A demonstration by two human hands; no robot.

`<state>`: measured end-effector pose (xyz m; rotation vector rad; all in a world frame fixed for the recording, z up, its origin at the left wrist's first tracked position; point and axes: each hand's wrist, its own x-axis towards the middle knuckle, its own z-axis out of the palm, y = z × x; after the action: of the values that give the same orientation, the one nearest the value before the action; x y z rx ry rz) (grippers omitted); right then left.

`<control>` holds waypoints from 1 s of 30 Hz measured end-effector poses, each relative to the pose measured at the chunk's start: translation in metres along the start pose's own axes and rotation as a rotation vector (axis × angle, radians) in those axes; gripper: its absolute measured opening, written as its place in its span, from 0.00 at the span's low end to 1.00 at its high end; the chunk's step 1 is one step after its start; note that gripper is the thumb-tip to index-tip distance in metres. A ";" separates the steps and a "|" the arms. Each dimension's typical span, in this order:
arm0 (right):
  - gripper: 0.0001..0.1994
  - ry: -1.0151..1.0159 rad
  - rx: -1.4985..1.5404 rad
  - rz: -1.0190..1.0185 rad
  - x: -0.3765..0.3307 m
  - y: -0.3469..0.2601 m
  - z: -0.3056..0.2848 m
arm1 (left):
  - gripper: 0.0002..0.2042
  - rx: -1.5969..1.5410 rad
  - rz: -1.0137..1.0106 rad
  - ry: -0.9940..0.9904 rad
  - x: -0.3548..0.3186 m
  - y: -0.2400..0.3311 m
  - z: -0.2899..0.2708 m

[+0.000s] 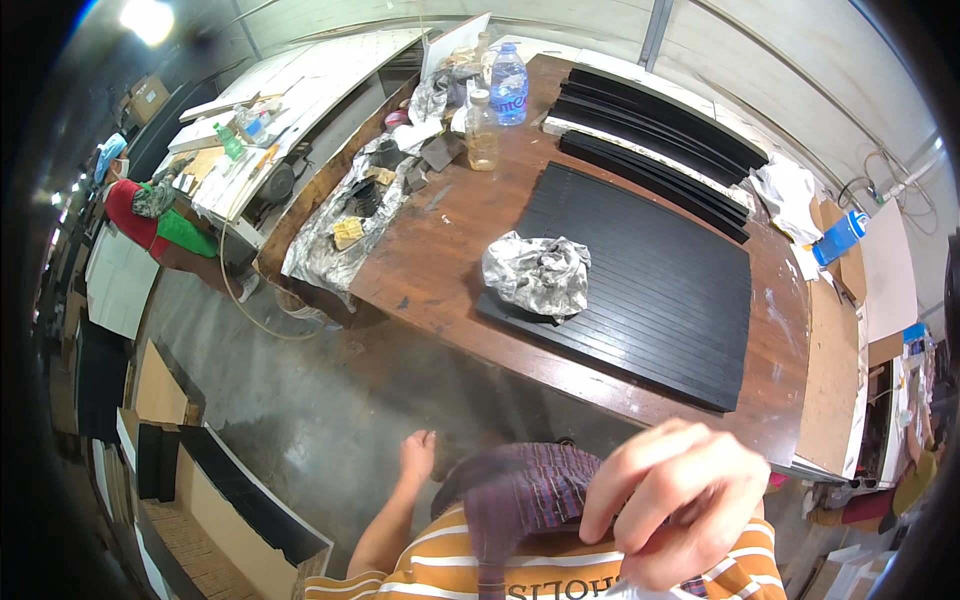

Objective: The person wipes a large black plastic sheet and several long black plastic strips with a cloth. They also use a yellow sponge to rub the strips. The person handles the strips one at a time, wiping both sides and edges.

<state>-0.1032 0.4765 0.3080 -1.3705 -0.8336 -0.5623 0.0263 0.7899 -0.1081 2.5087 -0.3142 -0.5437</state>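
My right hand (680,495) is raised close in front of my chest, its fingers bent inward. Whatever it may hold is hidden behind the fingers. Low at my left side hangs my left hand (418,455), fingers drawn together, with nothing visible in it. A striped apron-like cloth (550,480) covers part of my orange striped shirt (430,555). Beyond my hands, a black grooved panel (650,290) lies flat on the brown wooden table (425,265). A crumpled, stained white rag (538,272) rests on the panel's near left corner. Neither hand touches them.
Black strips (650,125) are stacked at the table's back. A water bottle (508,85) and a jar of yellowish liquid (482,130) stand far left. A blue bottle (840,238) lies tilted at right. Another person (150,215) works at a white bench (300,95).
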 end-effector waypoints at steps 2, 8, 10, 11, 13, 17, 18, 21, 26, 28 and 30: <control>0.02 0.027 -0.055 -0.093 0.010 0.007 -0.005 | 0.14 0.010 0.006 0.028 0.005 0.003 -0.007; 0.13 0.876 0.209 0.160 0.026 -0.027 0.029 | 0.13 -0.376 0.081 0.166 0.031 0.042 -0.045; 0.12 0.806 0.165 0.135 0.022 -0.036 0.027 | 0.12 -0.328 0.236 0.314 0.036 0.064 -0.066; 0.12 0.723 0.128 0.109 0.019 -0.039 0.022 | 0.11 -0.392 0.281 0.326 0.036 0.076 -0.077; 0.11 0.606 0.073 0.075 0.012 -0.043 0.013 | 0.09 -0.469 0.342 0.379 0.035 0.101 -0.098; 0.10 0.520 -0.027 0.086 -0.002 -0.057 0.003 | 0.07 -0.689 0.367 0.290 0.031 0.151 -0.126; 0.10 0.506 -0.040 0.088 -0.005 -0.060 0.002 | 0.07 -0.679 0.437 0.279 0.029 0.163 -0.130; 0.10 0.478 -0.051 0.094 -0.014 -0.066 0.000 | 0.07 -0.705 0.522 0.296 0.022 0.191 -0.137; 0.11 0.437 -0.084 0.128 -0.021 -0.072 -0.007 | 0.07 -0.869 0.571 0.172 0.012 0.218 -0.129; 0.11 0.401 -0.087 0.146 -0.023 -0.074 -0.008 | 0.07 -0.955 0.556 0.121 0.010 0.225 -0.124; 0.12 0.340 -0.084 0.165 -0.025 -0.076 -0.009 | 0.07 -1.017 0.556 0.111 0.008 0.232 -0.123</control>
<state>-0.1752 0.4536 0.3349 -1.3565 -0.4223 -0.6830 0.0623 0.6535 0.1137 1.3780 -0.5073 -0.2285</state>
